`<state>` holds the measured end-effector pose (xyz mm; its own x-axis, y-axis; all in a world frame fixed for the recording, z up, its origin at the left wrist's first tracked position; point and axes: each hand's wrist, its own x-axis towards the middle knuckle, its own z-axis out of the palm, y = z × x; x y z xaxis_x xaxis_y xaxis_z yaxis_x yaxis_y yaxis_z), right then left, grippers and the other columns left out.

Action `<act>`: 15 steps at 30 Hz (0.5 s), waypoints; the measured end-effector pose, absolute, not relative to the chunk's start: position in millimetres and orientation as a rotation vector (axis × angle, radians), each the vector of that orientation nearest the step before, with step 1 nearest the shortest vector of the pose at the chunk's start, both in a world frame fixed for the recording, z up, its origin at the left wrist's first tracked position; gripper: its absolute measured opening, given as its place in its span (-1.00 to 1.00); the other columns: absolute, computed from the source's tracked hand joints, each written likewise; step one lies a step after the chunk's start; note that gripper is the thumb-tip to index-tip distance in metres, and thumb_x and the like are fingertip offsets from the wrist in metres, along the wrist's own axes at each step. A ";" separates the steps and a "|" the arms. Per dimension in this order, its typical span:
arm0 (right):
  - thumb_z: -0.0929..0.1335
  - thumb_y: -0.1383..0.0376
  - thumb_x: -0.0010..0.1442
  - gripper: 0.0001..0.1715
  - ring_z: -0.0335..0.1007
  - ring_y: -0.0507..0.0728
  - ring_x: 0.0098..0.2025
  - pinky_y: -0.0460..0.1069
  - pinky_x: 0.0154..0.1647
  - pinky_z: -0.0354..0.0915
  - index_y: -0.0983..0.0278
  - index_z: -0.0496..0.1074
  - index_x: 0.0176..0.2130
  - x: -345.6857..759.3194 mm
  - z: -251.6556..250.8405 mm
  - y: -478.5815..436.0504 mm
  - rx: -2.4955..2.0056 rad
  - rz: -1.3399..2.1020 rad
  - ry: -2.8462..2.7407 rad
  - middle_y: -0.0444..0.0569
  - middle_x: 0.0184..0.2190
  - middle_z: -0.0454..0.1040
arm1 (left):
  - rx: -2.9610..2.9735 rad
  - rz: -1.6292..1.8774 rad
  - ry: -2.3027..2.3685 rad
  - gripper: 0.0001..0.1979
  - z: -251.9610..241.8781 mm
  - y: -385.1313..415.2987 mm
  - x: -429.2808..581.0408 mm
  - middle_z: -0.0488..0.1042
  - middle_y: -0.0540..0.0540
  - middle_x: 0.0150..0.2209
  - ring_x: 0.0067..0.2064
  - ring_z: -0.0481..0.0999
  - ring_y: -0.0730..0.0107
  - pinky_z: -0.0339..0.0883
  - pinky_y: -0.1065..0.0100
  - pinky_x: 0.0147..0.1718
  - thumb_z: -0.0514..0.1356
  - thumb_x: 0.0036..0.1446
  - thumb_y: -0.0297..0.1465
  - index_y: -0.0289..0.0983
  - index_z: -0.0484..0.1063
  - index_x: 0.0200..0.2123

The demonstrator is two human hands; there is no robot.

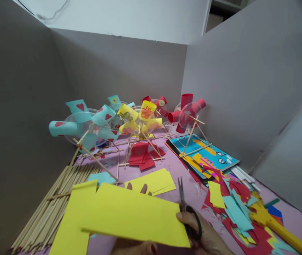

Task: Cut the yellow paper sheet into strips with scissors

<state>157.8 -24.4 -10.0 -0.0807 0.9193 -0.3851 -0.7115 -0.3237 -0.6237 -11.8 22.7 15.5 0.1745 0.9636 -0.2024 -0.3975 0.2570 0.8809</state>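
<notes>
1. Yellow paper [132,216], flat and matte, spans both hands.
2. Left hand [140,189] grips it from behind, fingertips over the top edge.
3. Right hand [201,233] clenches black-handled scissors [184,205] at the paper's right edge, blades nearly closed.
4. Wooden sticks [50,209] lie left of the hands.

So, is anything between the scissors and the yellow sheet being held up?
Nothing visible. The right hand holds the scissors right at the edge of the yellow sheet; the blades stick up just beyond that edge. Left hand fingertips show above the sheet's top edge, away from the blades.
</notes>
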 end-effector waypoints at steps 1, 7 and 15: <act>0.51 0.28 -0.19 -0.63 0.27 -0.04 -0.70 -0.19 -0.72 0.07 0.27 0.43 -0.31 155.2 -13.5 -25.6 -0.912 1.727 -0.333 -0.18 -0.64 0.46 | 0.790 1.118 0.904 -0.28 15.4 20.7 -12.6 0.43 -0.18 0.08 0.13 0.32 -0.05 0.22 -0.08 0.03 0.12 -0.09 0.14 -0.09 0.30 0.10; 0.49 0.13 -0.15 -0.55 0.20 -0.04 -0.67 -0.16 -0.64 0.08 0.25 0.32 -0.31 149.2 -19.8 -27.1 -1.025 1.648 -0.708 -0.25 -0.66 0.32 | 0.829 1.134 0.899 -0.19 10.4 4.7 -23.4 0.46 -0.27 0.02 0.08 0.32 -0.25 0.24 0.04 0.00 0.46 -0.56 -0.08 -0.21 0.46 -0.11; 0.52 0.17 -0.31 -0.58 0.17 0.00 -0.54 -0.12 -0.55 0.07 0.17 0.45 -0.36 145.9 -7.9 -39.5 -1.234 1.015 -1.272 -0.17 -0.47 0.39 | 0.654 1.122 0.976 -0.36 -9.6 7.7 -19.5 0.46 -0.20 -0.10 0.02 0.40 -0.05 0.27 0.05 -0.06 0.43 -0.33 -0.17 -0.17 0.34 -0.12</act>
<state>145.9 -39.5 -7.9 0.0770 0.9900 0.1183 0.1042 0.1100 -0.9885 -19.5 7.7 -9.6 0.1168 0.9446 -0.3069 -0.4351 0.3264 0.8391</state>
